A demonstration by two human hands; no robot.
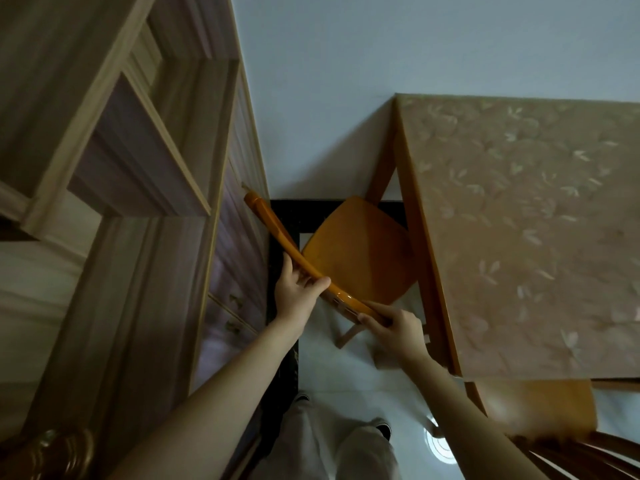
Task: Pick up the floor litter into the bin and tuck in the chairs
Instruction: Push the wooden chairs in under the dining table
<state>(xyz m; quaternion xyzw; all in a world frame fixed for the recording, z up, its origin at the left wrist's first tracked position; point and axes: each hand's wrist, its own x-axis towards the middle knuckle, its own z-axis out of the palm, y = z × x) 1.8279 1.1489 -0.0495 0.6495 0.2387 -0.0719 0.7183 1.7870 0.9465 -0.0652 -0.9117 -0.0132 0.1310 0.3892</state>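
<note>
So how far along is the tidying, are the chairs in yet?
In hand: the left hand and right hand both grip the top rail of a wooden chair, whose seat is only partly under the table. A second chair looks tucked already. The visible floor shows no obvious litter; the bin is out of view, so that part can't be judged. Left: pushing this chair in.

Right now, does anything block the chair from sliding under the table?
Nothing visible does. The left hand and right hand grip the backrest; the seat is already partly under the table, whose leg stands close by the seat's far corner.
</note>
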